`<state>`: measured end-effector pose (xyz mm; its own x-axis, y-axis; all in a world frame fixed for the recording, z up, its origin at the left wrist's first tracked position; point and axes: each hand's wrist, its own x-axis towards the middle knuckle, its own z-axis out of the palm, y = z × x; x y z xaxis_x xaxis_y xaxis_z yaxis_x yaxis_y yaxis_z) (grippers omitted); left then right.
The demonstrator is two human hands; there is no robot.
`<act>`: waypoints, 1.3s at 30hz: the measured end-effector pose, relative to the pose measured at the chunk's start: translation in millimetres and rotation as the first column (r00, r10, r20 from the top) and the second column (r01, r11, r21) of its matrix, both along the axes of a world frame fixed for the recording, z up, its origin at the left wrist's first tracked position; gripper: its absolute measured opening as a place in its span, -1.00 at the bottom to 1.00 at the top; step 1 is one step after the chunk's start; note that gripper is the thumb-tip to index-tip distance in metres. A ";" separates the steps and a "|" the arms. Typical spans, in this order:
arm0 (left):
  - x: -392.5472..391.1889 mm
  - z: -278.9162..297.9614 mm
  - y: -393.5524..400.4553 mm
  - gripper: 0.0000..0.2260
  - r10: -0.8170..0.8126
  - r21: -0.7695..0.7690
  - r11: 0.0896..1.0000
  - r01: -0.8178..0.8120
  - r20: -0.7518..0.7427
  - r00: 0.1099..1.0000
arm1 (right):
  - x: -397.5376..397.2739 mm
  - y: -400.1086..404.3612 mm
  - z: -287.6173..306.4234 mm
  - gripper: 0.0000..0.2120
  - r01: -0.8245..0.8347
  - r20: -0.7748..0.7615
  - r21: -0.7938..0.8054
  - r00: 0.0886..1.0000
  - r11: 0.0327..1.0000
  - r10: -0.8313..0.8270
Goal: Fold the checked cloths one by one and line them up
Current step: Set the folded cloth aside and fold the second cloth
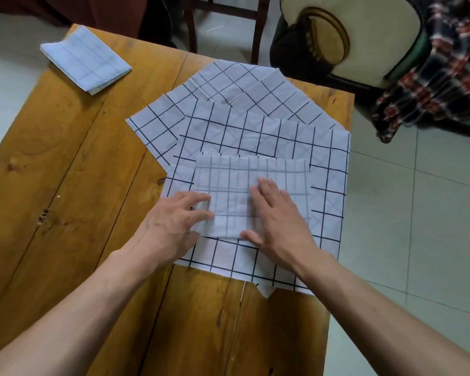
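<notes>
A partly folded checked cloth lies as a pale rectangle on top of a stack of unfolded white cloths with dark grid lines. My left hand rests at the rectangle's left edge, its fingers curled onto that edge. My right hand lies flat on the rectangle's lower right part, fingers spread. One finished folded cloth sits alone at the table's far left corner.
The wooden table has bare planks on its left half and front. The cloth stack hangs a little over the right edge. Beyond stand a dark wooden chair, a cushioned seat and a plaid garment; tiled floor lies right.
</notes>
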<state>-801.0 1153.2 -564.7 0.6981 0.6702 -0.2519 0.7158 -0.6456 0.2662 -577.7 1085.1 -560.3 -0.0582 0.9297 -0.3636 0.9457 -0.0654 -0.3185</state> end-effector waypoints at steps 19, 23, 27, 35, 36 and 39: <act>11.7 -7.2 2.7 -0.58 -0.124 0.170 0.978 0.124 -0.014 0.992 | -3.2 0.7 -7.4 -0.01 0.073 -0.032 -0.036 0.997 0.997 -0.074; 8.5 -14.4 -3.1 -0.65 -0.164 0.241 0.961 0.137 0.097 0.982 | -4.8 2.4 -6.4 -0.01 0.079 -0.019 -0.055 0.997 0.995 -0.080; 1.9 -18.9 -4.4 -0.79 -0.127 0.261 0.963 0.069 0.213 0.969 | -3.2 3.3 -4.4 0.00 0.074 -0.021 -0.062 0.997 0.995 -0.076; 3.6 3.7 -16.4 -0.92 0.011 0.269 0.955 -0.122 0.379 0.925 | -7.7 2.2 14.4 -0.16 -0.007 -0.133 0.038 0.991 0.999 0.012; 4.3 9.1 -19.2 -0.93 0.035 0.278 0.948 -0.157 0.397 0.917 | -10.9 -2.3 15.3 -0.29 -0.008 -0.139 0.114 0.990 0.993 0.024; 9.9 28.3 -30.9 -0.94 0.043 0.315 0.926 -0.206 0.455 0.890 | -22.3 -15.1 17.7 -0.70 0.001 -0.156 0.348 0.986 0.937 0.057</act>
<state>-791.2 1122.3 -536.3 0.5854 0.7454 0.3189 0.6615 -0.6666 0.3437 -600.0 1070.1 -542.6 -0.1165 0.9932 -0.0034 0.8797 0.1016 -0.4646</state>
